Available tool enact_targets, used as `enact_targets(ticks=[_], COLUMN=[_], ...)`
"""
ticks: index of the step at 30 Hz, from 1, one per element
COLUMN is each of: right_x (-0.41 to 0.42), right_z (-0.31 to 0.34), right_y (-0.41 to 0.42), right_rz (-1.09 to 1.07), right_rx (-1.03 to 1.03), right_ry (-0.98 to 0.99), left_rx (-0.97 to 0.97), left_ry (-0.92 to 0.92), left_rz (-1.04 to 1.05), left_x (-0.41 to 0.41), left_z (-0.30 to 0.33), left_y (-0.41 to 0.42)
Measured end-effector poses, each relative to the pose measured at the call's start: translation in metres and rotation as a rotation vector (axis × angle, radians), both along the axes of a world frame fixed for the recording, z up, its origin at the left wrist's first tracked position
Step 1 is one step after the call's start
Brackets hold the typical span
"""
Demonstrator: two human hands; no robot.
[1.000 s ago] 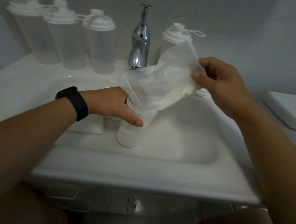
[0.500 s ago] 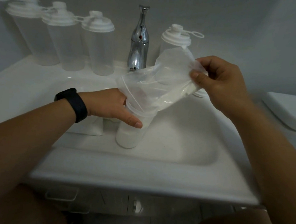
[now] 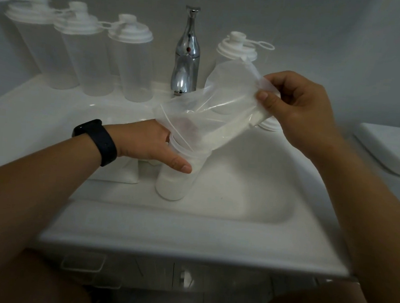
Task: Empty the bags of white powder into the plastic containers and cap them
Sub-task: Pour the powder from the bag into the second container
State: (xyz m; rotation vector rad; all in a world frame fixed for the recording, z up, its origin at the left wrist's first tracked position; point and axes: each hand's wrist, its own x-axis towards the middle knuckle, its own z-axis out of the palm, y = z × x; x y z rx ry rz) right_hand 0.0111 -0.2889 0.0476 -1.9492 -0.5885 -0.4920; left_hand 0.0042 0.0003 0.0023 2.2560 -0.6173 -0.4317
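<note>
White glazed sink is the biggest thing and my landmark, smooth and glossy; standing in its basin is the open container, a clear plastic cylinder, upright, with powder in the bottom part; tilted over it is the bag, thin crinkly film, long axis sloping from up on the faucet side, right, down to its mouth tucked in the container's rim; so the pour line runs down-left, and I'd guess the raised end needs lifting to shift the powder sitting along the bag's lower edge; right hand pinches that raised end, thumb over curled fingers; left hand is nearer, wrapped round the container near its rim; capped containers line the sink's back ledge either side of the chrome faucet.
</note>
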Motion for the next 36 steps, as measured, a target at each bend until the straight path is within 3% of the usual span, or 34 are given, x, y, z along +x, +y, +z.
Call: enact_targets(ticks=[36], right_x=[-0.0011], right_z=[-0.0004], right_y=[0.0014], right_rz=[-0.049], right_rx=[-0.063], right_ry=[-0.066], left_rx=[0.010], left_ry=[-0.004], left_rz=[0.001], left_x=[0.0028], left_z=[-0.0028], left_y=[0.0014])
